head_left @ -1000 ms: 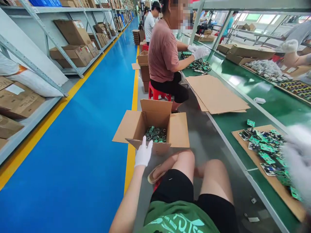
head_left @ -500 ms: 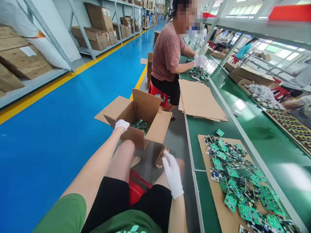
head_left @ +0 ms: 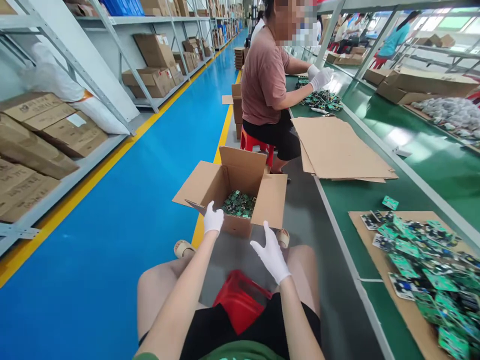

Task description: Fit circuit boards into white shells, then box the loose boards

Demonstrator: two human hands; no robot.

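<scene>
In the head view, an open cardboard box (head_left: pixel 240 227) stands on the floor before my knees, with green circuit boards (head_left: pixel 239 204) inside. My left hand (head_left: pixel 213 220), in a white glove, is at the box's near left corner beside the near flap, with thumb and forefinger apart. Whether it touches the flap is hard to see. My right hand (head_left: pixel 272 254), also gloved, is open and empty, its thumb and fingers spread just short of the right flap (head_left: pixel 270 200).
A red stool (head_left: pixel 240 300) shows between my legs. On the green bench (head_left: pixel 339 200) to the right are cardboard sheets (head_left: pixel 341 147) and a heap of circuit boards (head_left: pixel 423 260). A co-worker (head_left: pixel 262 80) sits ahead, handling boards. Shelves with cartons (head_left: pixel 153 52) line the left.
My right hand has moved forward from over my thigh toward the box. My left hand has shifted right along the box's near side. My knees and feet are wider apart; the view has turned left.
</scene>
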